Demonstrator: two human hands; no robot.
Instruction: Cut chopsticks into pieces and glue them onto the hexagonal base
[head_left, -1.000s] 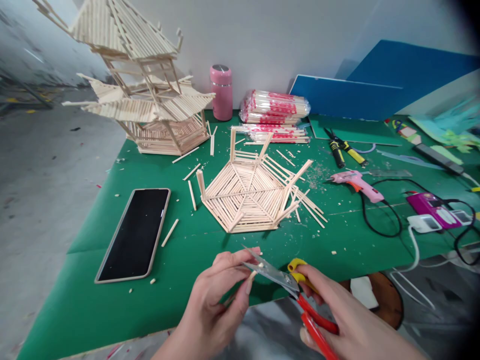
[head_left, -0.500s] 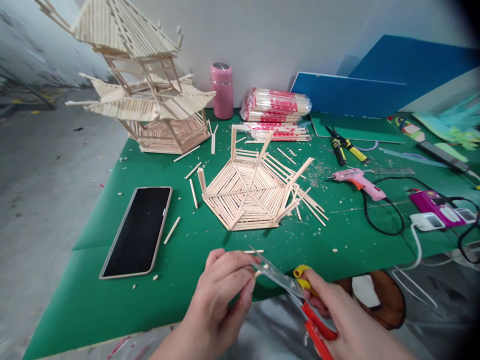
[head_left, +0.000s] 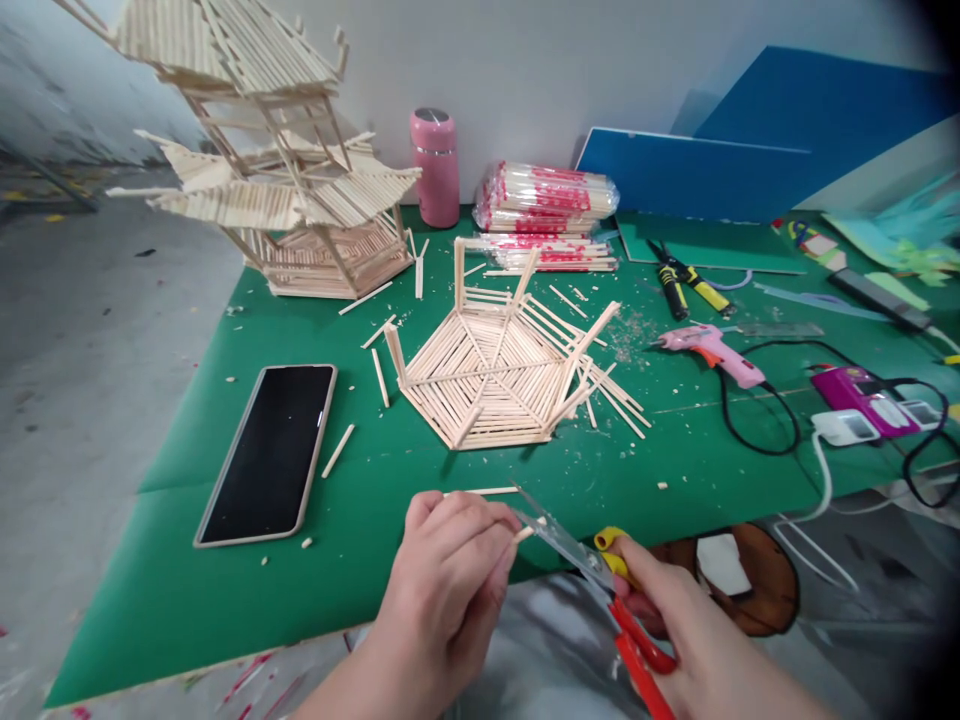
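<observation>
My left hand (head_left: pixel 454 570) is closed on a thin wooden stick (head_left: pixel 529 530), whose short end pokes out past the fingertips. Around the handles of a pair of scissors (head_left: pixel 574 550), red and yellow, wraps my right hand (head_left: pixel 667 610). The blades stand slightly apart, and the stick's end lies at them. Beyond both hands, a hexagonal base made of sticks (head_left: pixel 487 385) rests on the green table (head_left: pixel 360 590), with several short posts rising from its corners. Another stick (head_left: pixel 484 491) lies on the table just behind my left hand.
A stick pagoda (head_left: pixel 300 200) rises at the back left. A phone (head_left: pixel 266 455) lies at left. A pink bottle (head_left: pixel 435 170) and wrapped stick bundles (head_left: pixel 547 200) stand at the back. Pliers (head_left: pixel 686 280), a pink glue gun (head_left: pixel 709 350) and cables lie at right.
The view has shifted a little, so the table's things appear slightly higher and further left. My left hand's fingers have closed in more around the stick; the scissors stay beside its end.
</observation>
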